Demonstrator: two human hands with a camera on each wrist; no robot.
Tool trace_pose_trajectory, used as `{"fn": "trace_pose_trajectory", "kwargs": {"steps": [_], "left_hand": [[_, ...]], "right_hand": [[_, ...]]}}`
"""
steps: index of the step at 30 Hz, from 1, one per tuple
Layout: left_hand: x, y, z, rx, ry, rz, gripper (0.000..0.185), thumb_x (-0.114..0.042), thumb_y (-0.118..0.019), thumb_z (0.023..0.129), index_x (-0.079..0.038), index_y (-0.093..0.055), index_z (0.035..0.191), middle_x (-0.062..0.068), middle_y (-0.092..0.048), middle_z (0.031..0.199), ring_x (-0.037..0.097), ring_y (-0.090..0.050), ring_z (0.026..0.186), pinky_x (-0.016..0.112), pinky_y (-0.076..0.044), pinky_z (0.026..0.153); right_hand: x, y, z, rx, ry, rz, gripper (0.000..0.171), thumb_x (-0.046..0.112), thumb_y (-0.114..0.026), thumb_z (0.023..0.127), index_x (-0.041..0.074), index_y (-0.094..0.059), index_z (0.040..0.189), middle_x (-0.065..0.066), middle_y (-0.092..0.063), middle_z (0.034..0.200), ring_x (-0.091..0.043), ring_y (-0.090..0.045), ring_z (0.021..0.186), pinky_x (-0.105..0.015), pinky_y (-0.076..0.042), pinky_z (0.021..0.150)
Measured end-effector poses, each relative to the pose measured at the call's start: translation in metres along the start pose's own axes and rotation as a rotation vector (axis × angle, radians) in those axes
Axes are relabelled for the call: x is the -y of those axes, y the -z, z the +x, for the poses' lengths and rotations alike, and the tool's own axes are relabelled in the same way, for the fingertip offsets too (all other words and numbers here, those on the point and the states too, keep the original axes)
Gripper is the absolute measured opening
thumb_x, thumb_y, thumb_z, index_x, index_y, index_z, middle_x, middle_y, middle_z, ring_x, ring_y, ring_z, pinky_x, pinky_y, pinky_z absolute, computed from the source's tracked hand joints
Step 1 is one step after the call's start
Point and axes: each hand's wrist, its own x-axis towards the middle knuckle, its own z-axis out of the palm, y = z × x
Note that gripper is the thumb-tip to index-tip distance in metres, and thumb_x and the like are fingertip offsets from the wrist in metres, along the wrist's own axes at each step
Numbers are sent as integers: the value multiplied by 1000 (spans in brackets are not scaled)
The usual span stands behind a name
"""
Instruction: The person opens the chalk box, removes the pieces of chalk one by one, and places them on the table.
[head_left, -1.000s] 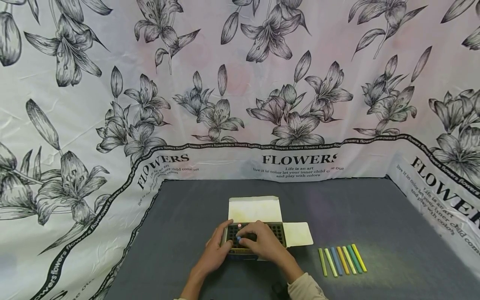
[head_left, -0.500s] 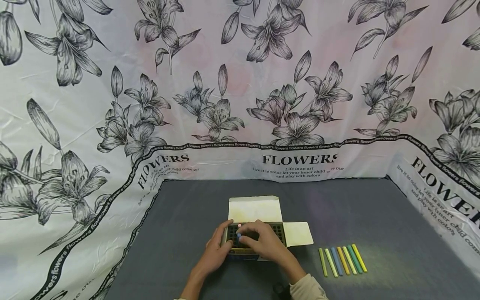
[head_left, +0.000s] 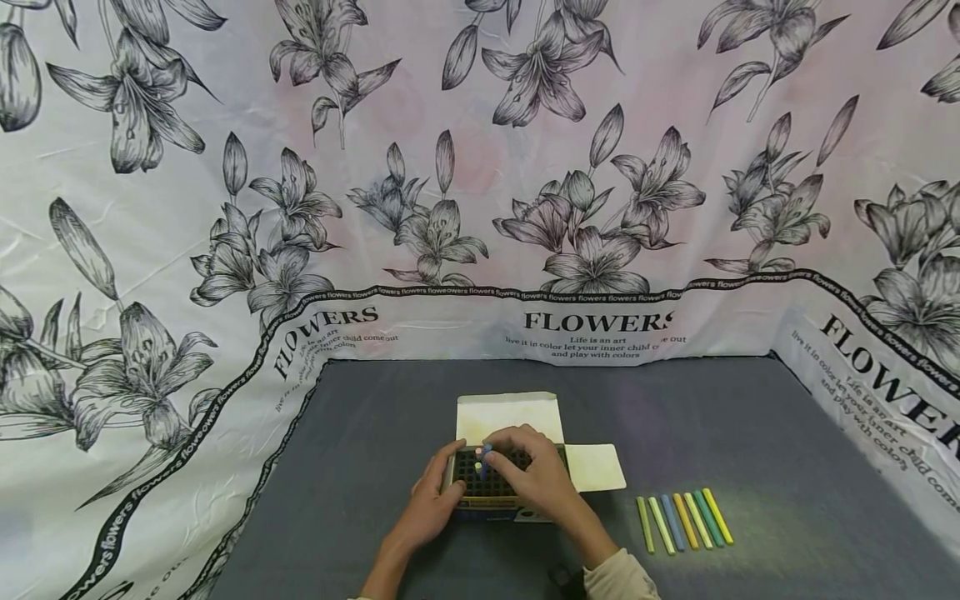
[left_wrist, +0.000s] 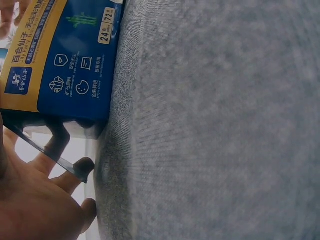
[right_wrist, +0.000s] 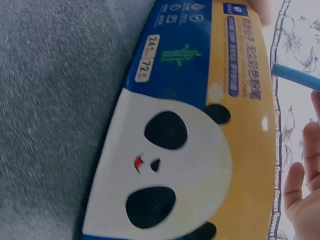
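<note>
While six or so coloured chalk sticks (head_left: 684,521) lie in a tidy row well to the right on the grey felt-like mat (head_left: 750,433), nothing blocks the open cardboard chalk box (head_left: 506,477) at the mat's middle. Its black grid insert shows square cells. A left hand (head_left: 431,500) curls round the box's left end. A right hand (head_left: 528,471) pinches a blue chalk stick (head_left: 486,457), upright over the grid.
</note>
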Motion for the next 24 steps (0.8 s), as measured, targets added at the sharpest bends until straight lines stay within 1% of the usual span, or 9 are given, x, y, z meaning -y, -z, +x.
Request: {"fn": "trace_pose_trajectory", "kwargs": {"steps": [5, 7, 9, 13, 15, 16, 20, 21, 24], "left_hand": [[-1, -1, 0, -7, 6, 10, 61, -15, -52, 98, -31, -37, 156, 16, -42, 146, 23, -51, 97, 38, -43, 73], [-1, -1, 0, -7, 9, 16, 62, -15, -52, 98, -31, -37, 156, 17, -42, 145, 23, -50, 95, 38, -42, 71], [-1, -1, 0, -8, 14, 30, 62, -16, -52, 98, -32, -37, 155, 17, -42, 145, 24, -50, 93, 39, -41, 70], [-1, 0, 1, -9, 11, 63, 62, -17, -52, 98, -32, -36, 156, 16, -40, 150, 30, -49, 106, 44, -39, 76], [-2, 0, 1, -10, 11, 72, 62, -17, -51, 98, -32, -36, 156, 16, -39, 153, 31, -46, 112, 46, -37, 78], [-2, 0, 1, -11, 13, 72, 62, -17, -51, 98, -31, -36, 156, 17, -39, 153, 31, -46, 112, 46, -38, 78], [-2, -1, 0, -15, 18, 48, 62, -16, -51, 97, -30, -37, 156, 18, -39, 149, 28, -49, 98, 42, -40, 71], [-2, -1, 1, -17, 20, 43, 62, -16, -51, 97, -31, -37, 156, 18, -39, 148, 26, -48, 94, 40, -40, 70], [-2, -1, 1, -20, 17, 37, 62, -15, -51, 97, -31, -37, 156, 19, -40, 145, 24, -48, 87, 38, -40, 67]], "right_hand": [[-2, 9, 2, -89, 53, -27, 21, 14, -72, 94, 17, -73, 115, 5, -70, 94, -7, -60, 89, -36, -51, 83], [-3, 13, 2, -114, 66, -29, 21, 11, -71, 94, 14, -73, 115, 4, -70, 94, -7, -61, 89, -37, -50, 84], [-5, 18, 3, -143, 76, -30, 22, 10, -71, 94, 14, -72, 115, 3, -70, 93, -7, -61, 88, -38, -50, 82], [-9, 28, 4, -195, 81, -11, 24, 7, -70, 94, 15, -72, 116, 0, -72, 91, -9, -61, 85, -35, -50, 76], [-11, 34, 3, -210, 69, 2, 24, 6, -69, 95, 16, -72, 117, -2, -74, 91, -9, -63, 84, -34, -51, 71], [-12, 37, 3, -218, 55, 7, 24, 7, -69, 95, 17, -72, 117, -2, -75, 91, -9, -64, 83, -32, -51, 70], [-15, 48, 0, -240, 1, 13, 23, 9, -68, 96, 19, -72, 117, -2, -75, 92, -8, -67, 82, -30, -53, 70], [-16, 51, -1, -249, -9, 7, 24, 9, -69, 96, 19, -73, 117, -2, -75, 92, -9, -67, 82, -30, -54, 72], [-19, 61, -4, -274, -13, -20, 24, 7, -70, 95, 17, -73, 117, -2, -75, 91, -10, -68, 81, -29, -55, 75]]}}
